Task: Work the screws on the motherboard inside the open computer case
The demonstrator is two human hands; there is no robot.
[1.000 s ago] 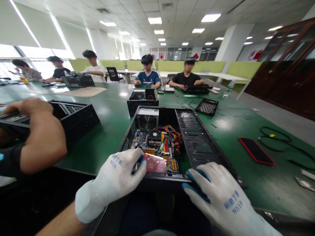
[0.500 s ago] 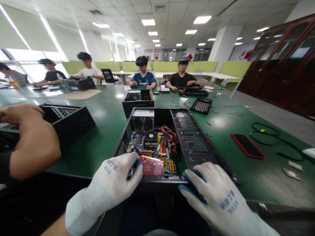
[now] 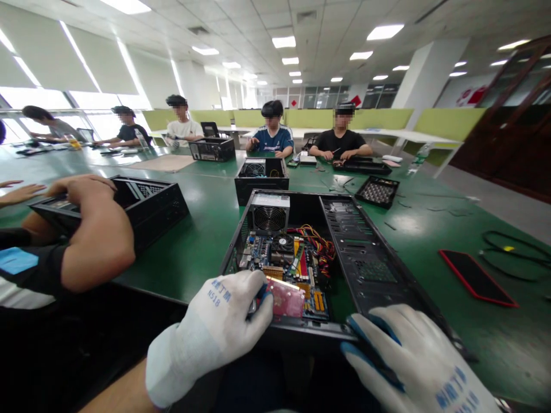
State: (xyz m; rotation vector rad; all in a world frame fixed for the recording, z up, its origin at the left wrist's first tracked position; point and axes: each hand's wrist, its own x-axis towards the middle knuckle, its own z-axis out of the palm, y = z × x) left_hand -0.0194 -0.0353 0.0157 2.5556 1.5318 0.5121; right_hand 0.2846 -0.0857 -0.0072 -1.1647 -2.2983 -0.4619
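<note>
In front of me an open black computer case (image 3: 374, 241) lies on its side. Its motherboard (image 3: 258, 252), power supply (image 3: 270, 215) and coloured cables show inside. My left hand (image 3: 232, 310), in a white glove with blue palm, pinches the left end of a red expansion card (image 3: 286, 298). The card is over the near part of the motherboard; whether it sits in a slot I cannot tell. Gloved likewise, my right hand (image 3: 408, 350) grips the case's near right edge, fingers over the rim and thumb against the front side.
At left, a co-worker's bare arm (image 3: 97, 229) reaches over another black case (image 3: 159, 209). A further case (image 3: 262, 186) stands just beyond mine. A red-edged black panel (image 3: 477, 278) and a black cable (image 3: 508, 246) lie right on the green table (image 3: 202, 229). Several people sit across.
My view has turned left, so the scene sits farther right in the picture. Both hands keep their places on the card and the case.
</note>
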